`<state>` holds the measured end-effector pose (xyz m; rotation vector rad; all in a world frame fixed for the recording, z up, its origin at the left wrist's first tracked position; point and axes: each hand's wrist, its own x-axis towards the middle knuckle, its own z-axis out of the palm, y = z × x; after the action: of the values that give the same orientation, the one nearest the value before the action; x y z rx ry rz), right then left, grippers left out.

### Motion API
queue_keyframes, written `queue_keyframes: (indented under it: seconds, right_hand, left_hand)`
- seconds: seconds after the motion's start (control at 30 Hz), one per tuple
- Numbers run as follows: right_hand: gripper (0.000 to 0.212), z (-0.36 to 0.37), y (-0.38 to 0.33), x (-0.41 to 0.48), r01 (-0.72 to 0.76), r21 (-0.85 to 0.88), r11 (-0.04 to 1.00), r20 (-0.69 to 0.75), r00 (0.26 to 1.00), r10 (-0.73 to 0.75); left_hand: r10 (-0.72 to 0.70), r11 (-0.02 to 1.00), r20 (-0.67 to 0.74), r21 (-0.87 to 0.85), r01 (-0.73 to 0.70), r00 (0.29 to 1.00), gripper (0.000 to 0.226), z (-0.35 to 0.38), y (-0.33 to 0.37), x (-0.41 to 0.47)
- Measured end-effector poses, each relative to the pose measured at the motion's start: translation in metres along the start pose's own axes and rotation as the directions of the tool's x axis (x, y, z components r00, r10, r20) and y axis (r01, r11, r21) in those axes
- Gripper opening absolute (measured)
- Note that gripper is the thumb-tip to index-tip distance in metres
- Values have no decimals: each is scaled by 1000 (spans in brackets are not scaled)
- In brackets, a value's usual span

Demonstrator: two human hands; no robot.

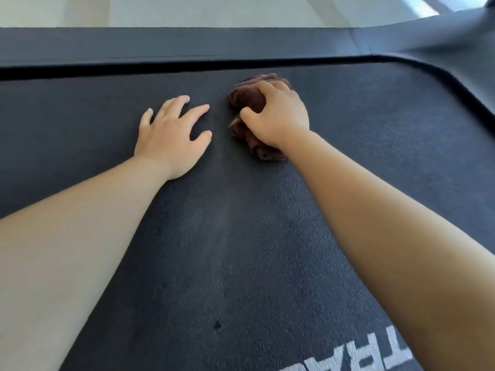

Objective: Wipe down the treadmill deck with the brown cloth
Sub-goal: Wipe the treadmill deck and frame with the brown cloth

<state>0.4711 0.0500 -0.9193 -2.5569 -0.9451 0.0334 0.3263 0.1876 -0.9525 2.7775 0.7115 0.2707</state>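
The dark textured treadmill deck (pixel 214 236) fills most of the view. My right hand (pixel 278 116) grips a bunched brown cloth (pixel 245 101) and holds it down on the belt near the far side. Part of the cloth sticks out below my wrist. My left hand (pixel 171 137) lies flat on the belt just left of the cloth, fingers spread, holding nothing.
A dark side rail (pixel 160 46) runs along the far edge of the belt, with a pale floor (pixel 187 9) beyond it. The rail curves round at the right (pixel 460 84). White lettering (pixel 361 354) is printed on the belt at the lower right.
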Motion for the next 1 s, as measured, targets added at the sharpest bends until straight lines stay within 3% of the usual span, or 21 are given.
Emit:
queue_keyframes:
  seconds: [0.17, 0.4, 0.77, 1.0]
  right_hand:
    - [56, -7, -12, -80, -19, -29, 999, 7, 1000, 19]
    - [53, -11, -55, -215, -49, 17, 999, 19, 999, 48]
    - [54, -17, -88, -346, -2, 18, 1000, 54, 999, 1]
    - [55, -13, -91, -356, -11, 32, 999, 9, 1000, 10]
  left_hand:
    - [19, 1000, 25, 3, -19, 1000, 52, -5, 2, -25]
    - [166, 984, 210, 24, -175, 963, 59, -32, -22, -127]
    - [163, 985, 174, 33, -171, 971, 58, -49, -23, -242]
    - [161, 986, 149, 21, -166, 976, 55, -53, -21, -248]
